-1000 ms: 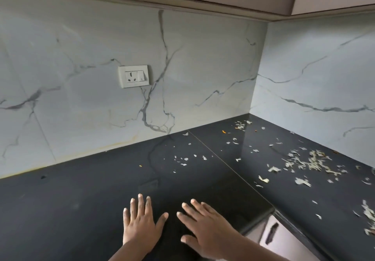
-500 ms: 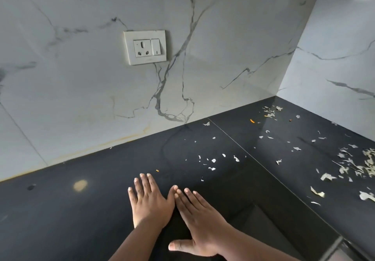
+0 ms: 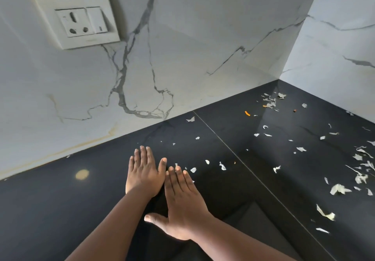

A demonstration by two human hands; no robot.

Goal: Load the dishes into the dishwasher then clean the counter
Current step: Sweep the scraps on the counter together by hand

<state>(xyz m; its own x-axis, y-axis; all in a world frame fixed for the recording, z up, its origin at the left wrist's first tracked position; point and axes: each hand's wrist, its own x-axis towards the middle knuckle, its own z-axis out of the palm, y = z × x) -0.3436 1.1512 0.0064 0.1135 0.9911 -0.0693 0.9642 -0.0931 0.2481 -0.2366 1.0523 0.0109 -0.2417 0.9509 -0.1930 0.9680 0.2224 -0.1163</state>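
Single head view looked forward and down, sat close over the black counter [image 3: 60, 210], faced its corner at one o'clock, wall socket [image 3: 77, 19] at eleven o'clock.

Black counter [image 3: 60, 210], corner section: pale peel scraps [image 3: 343, 188] strewn at 3 o'clock; 2 hands flat at 6 o'clock.

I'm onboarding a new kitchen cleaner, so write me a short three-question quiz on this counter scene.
1. True or false: both the left hand and the right hand lie flat with straight fingers on the black counter.
2. Where do most of the pale scraps lie: A) left of the hands, B) right of the hands, C) under the socket?
3. What colour is the small curved bit near the corner?

Key: 1 true; 2 B; 3 orange.
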